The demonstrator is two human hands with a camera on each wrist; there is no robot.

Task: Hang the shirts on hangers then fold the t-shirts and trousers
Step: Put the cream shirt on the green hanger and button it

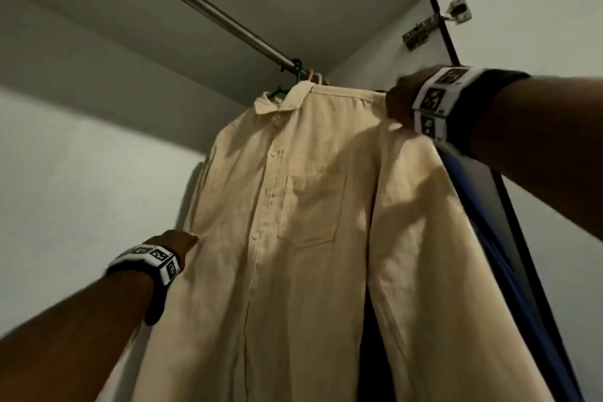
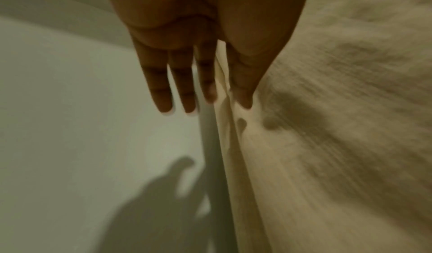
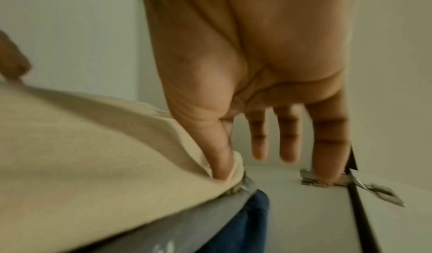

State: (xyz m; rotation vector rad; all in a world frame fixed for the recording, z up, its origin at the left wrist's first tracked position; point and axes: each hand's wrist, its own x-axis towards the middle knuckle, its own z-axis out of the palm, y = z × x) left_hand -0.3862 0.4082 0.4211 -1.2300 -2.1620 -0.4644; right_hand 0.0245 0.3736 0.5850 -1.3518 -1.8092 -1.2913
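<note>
Currently: cream button-front cotton shirt (image 1: 293,206) on green plastic hanger (image 1: 296,68), hooked over steel rail (image 1: 212,12) up-left of right hand (image 1: 399,101), which pinches its shoulder; left hand (image 1: 176,243) pinches side edge below. Hanging step likely ending; next: release, fetch another garment.

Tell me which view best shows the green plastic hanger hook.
Head view: the green plastic hanger hook sits over the metal rail, above the collar of the cream button-up shirt. Neither wrist view catches it; they look at the shirt's fabric.
</note>
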